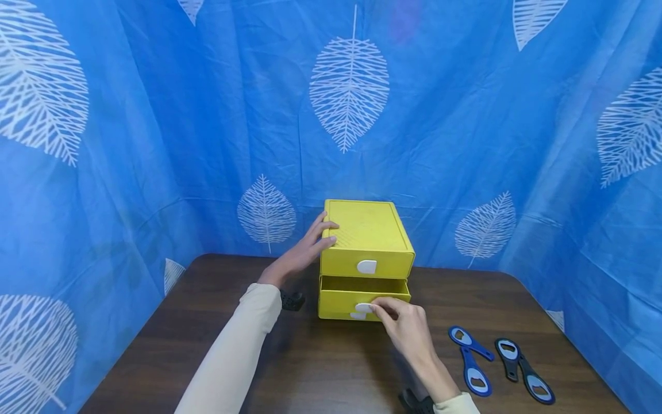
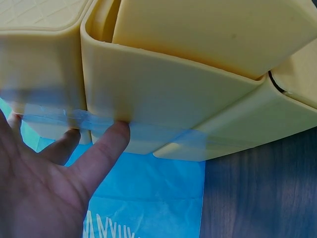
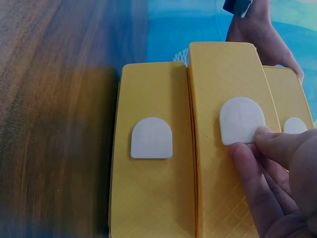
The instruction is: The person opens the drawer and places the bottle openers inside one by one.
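Note:
A yellow drawer box (image 1: 368,225) stands at the back of the table. Its middle drawer (image 1: 336,302) is partly pulled out, while the top drawer (image 1: 338,264) sits closed. My right hand (image 1: 408,330) pinches the white tab handle (image 3: 240,120) of the middle drawer between thumb and fingers. Below it, the bottom drawer (image 3: 151,198) sits closed, with a similar white handle (image 3: 151,139). With fingers extended, my left hand (image 1: 305,250) rests on the box's left side and top edge. Its fingertips touch the side wall (image 2: 148,94) in the left wrist view. The middle drawer's inside is mostly hidden.
On the right of the dark wooden table (image 1: 320,368) lie two blue bottle openers (image 1: 469,355) and two black bottle openers (image 1: 527,374). A blue curtain (image 1: 439,144) with white leaf prints hangs behind the box and at both sides.

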{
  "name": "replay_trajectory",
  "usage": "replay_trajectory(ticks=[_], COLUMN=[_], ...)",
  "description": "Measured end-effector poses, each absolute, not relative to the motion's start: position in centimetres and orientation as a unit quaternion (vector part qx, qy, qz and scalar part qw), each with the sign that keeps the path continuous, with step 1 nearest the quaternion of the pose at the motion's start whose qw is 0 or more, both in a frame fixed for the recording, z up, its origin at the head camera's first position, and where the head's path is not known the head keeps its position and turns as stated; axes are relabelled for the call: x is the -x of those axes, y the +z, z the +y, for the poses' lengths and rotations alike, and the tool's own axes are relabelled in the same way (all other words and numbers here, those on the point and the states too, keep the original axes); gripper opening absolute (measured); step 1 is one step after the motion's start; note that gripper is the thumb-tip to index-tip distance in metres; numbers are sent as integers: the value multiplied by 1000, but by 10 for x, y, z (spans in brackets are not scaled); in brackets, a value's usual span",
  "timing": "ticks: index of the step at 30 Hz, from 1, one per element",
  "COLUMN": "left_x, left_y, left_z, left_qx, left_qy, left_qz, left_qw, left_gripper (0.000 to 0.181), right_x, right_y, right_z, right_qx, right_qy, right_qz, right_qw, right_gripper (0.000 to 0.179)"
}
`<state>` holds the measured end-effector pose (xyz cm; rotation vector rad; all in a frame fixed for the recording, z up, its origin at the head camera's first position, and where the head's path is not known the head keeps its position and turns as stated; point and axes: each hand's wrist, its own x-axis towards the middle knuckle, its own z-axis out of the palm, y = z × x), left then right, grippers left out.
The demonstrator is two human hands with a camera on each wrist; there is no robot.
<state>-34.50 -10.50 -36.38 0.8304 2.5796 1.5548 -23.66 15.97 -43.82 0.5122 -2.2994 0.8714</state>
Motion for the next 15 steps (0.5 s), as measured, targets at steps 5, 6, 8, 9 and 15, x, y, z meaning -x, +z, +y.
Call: replay_trajectory(ticks=[5, 6, 8, 9, 15], left_x=[345, 345, 345, 345, 345], left_y=[-364, -364, -364, -364, -365], left_z=[-104, -104, -104, -104, -104], left_qx=[-269, -270, -270, -270, -267], left_qy=[497, 498, 498, 498, 495], left_qz=[825, 824, 824, 824, 827], left_qw=[6, 6, 6, 6, 0], left_gripper=[51, 51, 51, 51, 51], right_x=[233, 231, 229, 228, 221], right_y=[-438, -438, -438, -437, -436], right_z=[161, 162, 162, 162, 162], right_qx=[-197, -196, -195, -196, -195], right_qy=[333, 332, 331, 331, 328], right_qz=[-869, -870, -871, -871, -877], right_qw=[310, 308, 304, 304, 293], right_gripper=[6, 5, 5, 6, 8])
